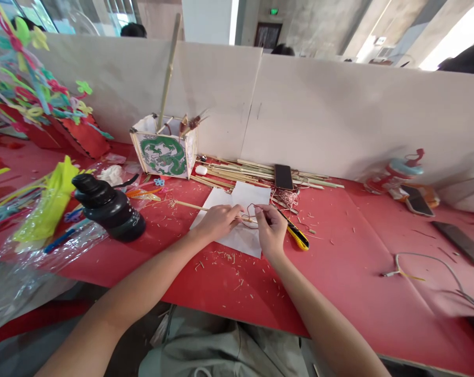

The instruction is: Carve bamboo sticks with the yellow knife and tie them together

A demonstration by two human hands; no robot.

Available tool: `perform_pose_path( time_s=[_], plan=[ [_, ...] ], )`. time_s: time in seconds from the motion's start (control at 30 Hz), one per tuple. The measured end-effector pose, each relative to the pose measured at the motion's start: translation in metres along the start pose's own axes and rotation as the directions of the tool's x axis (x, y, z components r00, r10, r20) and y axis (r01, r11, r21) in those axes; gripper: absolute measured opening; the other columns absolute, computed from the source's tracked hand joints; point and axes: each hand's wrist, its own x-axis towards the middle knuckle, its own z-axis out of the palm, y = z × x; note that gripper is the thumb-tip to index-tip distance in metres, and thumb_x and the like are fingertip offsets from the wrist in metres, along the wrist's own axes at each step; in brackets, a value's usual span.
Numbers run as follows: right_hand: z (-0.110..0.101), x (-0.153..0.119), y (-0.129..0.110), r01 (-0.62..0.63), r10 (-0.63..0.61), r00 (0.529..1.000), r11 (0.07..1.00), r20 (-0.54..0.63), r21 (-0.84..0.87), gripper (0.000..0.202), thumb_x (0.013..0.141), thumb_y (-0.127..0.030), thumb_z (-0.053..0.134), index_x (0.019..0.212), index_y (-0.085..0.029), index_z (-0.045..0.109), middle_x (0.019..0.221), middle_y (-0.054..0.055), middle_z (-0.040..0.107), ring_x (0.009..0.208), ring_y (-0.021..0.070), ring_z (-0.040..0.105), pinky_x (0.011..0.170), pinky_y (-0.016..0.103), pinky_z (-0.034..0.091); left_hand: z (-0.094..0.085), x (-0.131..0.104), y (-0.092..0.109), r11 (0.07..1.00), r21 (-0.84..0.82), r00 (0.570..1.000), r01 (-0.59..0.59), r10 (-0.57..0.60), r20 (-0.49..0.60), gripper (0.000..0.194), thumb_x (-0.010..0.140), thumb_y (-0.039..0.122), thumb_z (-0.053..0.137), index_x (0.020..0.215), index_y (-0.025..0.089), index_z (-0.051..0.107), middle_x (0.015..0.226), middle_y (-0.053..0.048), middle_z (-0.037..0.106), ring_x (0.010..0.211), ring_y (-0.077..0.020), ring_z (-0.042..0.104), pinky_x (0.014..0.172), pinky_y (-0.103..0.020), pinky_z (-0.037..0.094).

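Note:
My left hand [220, 221] is closed around a thin bamboo stick [189, 204], whose far end sticks out to the left. In my right hand [271, 228], the fingertips pinch a reddish-brown cord [250, 209] that loops near the stick between both hands. White paper sheets [242, 242] lie beneath the hands on the red table. Just right of my right hand rests a yellow and black utility knife [298, 235]. A tangle of similar cord [287, 198] lies behind it.
Bamboo strips [237, 170] and a phone [284, 177] lie along the white partition [319, 115]. A dragon-painted lantern box [164, 155] stands back left, a black bottle [109, 209] left. Colourful pipe cleaners [36, 94] crowd the far left. A white cable [425, 255] lies right.

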Motion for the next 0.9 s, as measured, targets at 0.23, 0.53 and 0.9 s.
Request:
perform_pose_path(
  time_s=[0.23,0.53,0.9],
  plan=[
    [-0.004,0.009,0.002,-0.003,0.000,0.993,1.000,-0.121,-0.026,0.029,0.089,-0.043,0.063,0.094,-0.016,0.071,0.068,0.001,0.061,0.059,0.0142,0.048,0.056,0.027,0.040,-0.004,0.001,0.003,0.999,0.049,0.998,0.019,-0.022,0.058,0.042,0.097,0.028,0.062,0.136,0.021,0.048,0.098,-0.004,0.076,0.092,-0.0204,0.074,0.077,-0.031,0.055],
    [0.001,0.004,0.007,-0.022,0.022,1.000,0.999,0.014,-0.030,0.029,0.090,-0.045,0.062,0.091,-0.017,0.071,0.069,0.001,0.062,0.059,0.0141,0.047,0.055,0.027,0.038,-0.003,0.001,0.002,0.997,0.078,1.000,-0.017,0.017,0.000,0.033,0.098,0.028,0.061,0.129,0.021,0.054,0.096,-0.005,0.075,0.093,-0.0207,0.073,0.080,-0.032,0.055],
    [0.009,-0.008,0.010,-0.023,0.031,0.956,0.999,0.293,-0.029,0.025,0.089,-0.041,0.062,0.090,-0.018,0.073,0.061,-0.001,0.058,0.053,0.0126,0.041,0.053,0.027,0.031,0.001,-0.001,-0.012,0.994,0.031,0.991,0.106,-0.103,-0.086,0.044,0.099,0.038,0.058,0.135,0.013,0.055,0.097,-0.010,0.076,0.096,-0.0236,0.072,0.084,-0.037,0.056]
  ],
)
